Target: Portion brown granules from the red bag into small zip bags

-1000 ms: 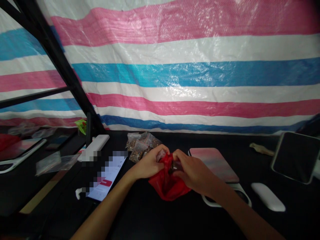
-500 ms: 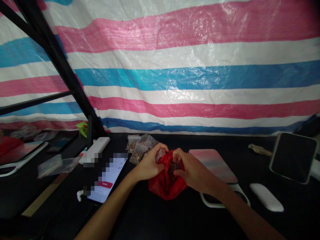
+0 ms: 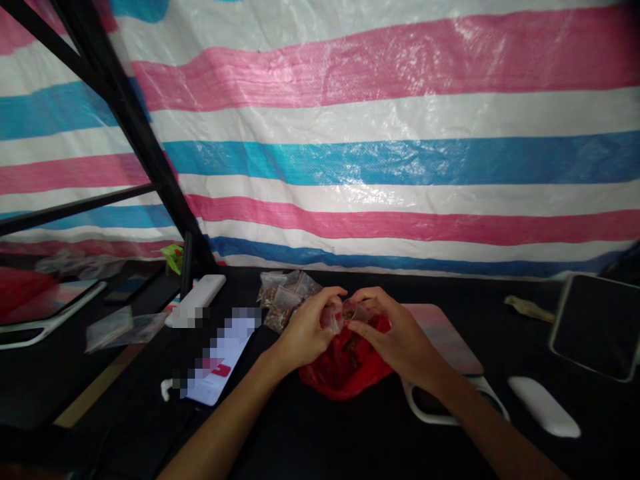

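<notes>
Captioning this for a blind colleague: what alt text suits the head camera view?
The left hand and right hand pinch a small clear packet above a crumpled red plastic bag on a black tabletop. Small zip bags of brown bits lie behind them, before a pink, white and blue striped tarpaulin.

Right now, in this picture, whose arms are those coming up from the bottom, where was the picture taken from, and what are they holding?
Those arms belong to the person wearing the camera. It sits on their head and looks forward and down, so you see almost what they see, only a bit squashed. Their left hand and right hand are both pinching a small clear packet above a crumpled red plastic bag. On the black table lie small clear bags of brown bits and a phone with a blurred screen. Behind it all hangs a striped pink, white and blue tarpaulin.
</notes>
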The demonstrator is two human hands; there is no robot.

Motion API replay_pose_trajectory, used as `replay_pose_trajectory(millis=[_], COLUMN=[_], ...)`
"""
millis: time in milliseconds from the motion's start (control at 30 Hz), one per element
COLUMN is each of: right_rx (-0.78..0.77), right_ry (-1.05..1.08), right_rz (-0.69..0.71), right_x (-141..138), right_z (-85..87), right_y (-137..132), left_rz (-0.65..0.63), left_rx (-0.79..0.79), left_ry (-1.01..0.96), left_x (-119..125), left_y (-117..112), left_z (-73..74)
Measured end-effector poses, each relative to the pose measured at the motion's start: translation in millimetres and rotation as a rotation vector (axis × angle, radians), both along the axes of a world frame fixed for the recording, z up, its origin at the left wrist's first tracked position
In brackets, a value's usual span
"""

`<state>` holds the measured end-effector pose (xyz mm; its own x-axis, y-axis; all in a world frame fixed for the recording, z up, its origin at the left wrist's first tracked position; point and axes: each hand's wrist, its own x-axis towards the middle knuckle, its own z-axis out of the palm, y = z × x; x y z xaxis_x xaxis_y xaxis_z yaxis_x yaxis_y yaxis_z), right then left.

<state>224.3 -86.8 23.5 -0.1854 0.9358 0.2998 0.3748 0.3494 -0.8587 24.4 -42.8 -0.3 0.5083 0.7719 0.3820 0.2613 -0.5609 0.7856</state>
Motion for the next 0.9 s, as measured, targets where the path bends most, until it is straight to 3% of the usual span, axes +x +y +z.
replay_pose_trajectory(millis=[267,533,900], right_rx=[0.227,0.262,0.336], right_ry=[-0.271,-0.296,-0.352], right_rz=[0.150,0.076,0.008], right_x=[0.5,2.2,2.8], right_z=[-5.1,-3.3,-7.9], right_y=[-5.3,-4.9,-3.0], left_rz=[0.078,0.089,0.148], left_rx=[-0.075,-0.122,0.036], left_ry=[-0.022,0.044,0.110], left_x=[5.8,4.3,5.7], left_y=[-0.8,0.5,-0.8], left_z=[-5.8,-4.3,-3.0])
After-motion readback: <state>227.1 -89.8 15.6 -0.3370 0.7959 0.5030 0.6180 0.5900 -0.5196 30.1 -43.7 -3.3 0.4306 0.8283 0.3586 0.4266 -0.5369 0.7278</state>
